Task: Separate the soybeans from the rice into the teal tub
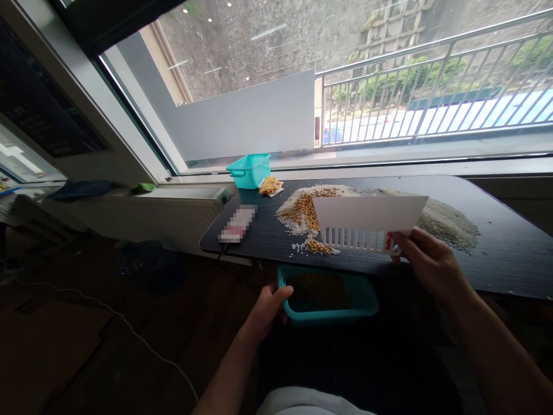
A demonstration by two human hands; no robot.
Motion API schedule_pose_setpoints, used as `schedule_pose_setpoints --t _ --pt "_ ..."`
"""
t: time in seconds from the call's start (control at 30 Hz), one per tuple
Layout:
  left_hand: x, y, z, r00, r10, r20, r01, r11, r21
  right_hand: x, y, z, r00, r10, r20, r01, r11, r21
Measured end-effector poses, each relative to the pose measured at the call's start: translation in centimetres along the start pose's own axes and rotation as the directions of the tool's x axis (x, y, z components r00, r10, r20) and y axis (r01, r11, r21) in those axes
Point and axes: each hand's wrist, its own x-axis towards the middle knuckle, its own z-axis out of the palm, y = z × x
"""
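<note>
My right hand grips a white plastic scraper with slots by its lower right corner, its lower edge resting on the dark table next to a small heap of yellow beans. My left hand holds the left rim of a teal tub just under the table's front edge; brown-yellow beans lie inside the tub. Behind the scraper a mix of yellow beans and white rice is spread over the tabletop.
A second teal tub stands at the table's far left by the window, beside a packet of yellow pieces. A blurred flat object lies at the table's left end. A white cable runs across the floor.
</note>
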Motion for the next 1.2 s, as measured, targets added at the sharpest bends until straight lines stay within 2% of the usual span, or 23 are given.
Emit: schedule_pose_setpoints --t 0.4,0.53,0.8,1.0,1.13,1.2 --pt "0.2 -0.2 -0.2 1.0 0.006 0.029 -0.005 1.0 -0.013 -0.1 -0.3 -0.1 0.997 -0.017 0.075 0.021 0.998 -0.056" --pt "0.1 -0.2 -0.2 1.0 0.007 0.026 -0.007 1.0 -0.014 0.0 -0.3 -0.1 0.999 -0.015 0.052 0.017 0.999 -0.043" --pt "-0.2 0.9 0.4 1.0 -0.004 0.028 0.006 0.999 -0.051 -0.2 -0.2 -0.2 0.997 -0.033 0.067 0.035 0.999 -0.024" --pt "-1.2 1.8 0.6 0.998 -0.012 0.059 0.016 0.998 -0.063 -0.4 -0.5 -0.4 0.998 0.016 0.061 -0.014 1.0 -0.026" --pt "-1.9 2.5 0.9 0.998 -0.014 0.067 0.019 0.996 -0.086 -0.7 -0.3 -0.7 0.993 0.031 0.111 -0.028 0.999 -0.028" --pt "-2.0 2.6 1.1 0.997 -0.018 0.071 0.025 0.995 -0.1 -0.8 -0.2 -0.7 0.996 0.036 0.079 -0.037 0.999 0.012"
